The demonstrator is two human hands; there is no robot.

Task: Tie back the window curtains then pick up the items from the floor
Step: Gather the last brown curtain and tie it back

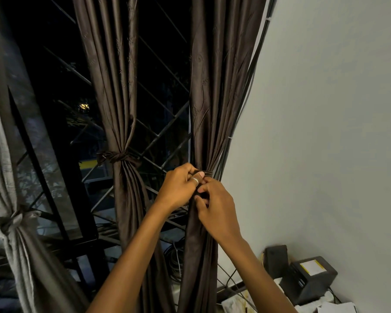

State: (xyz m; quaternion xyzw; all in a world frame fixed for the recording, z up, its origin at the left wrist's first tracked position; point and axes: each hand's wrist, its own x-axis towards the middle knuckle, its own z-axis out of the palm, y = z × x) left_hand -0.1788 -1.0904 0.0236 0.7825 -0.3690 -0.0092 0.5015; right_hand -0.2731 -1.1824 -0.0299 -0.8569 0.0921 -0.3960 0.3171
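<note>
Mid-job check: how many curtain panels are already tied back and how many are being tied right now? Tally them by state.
Tied brown curtain: 1
Tied grey curtain: 1
Brown curtain being tied by left hand and right hand: 1
Total: 3

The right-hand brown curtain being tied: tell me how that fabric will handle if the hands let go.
The right-hand curtain probably goes floppy: it hangs in soft folds. Its sheen suggests it is slippery, so the tie band under both hands may loosen. The knotted middle curtain holds its cinch.

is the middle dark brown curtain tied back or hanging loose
Tied back. The middle dark brown curtain is cinched by a knotted fabric band, folds pinching there and flaring below.
</note>
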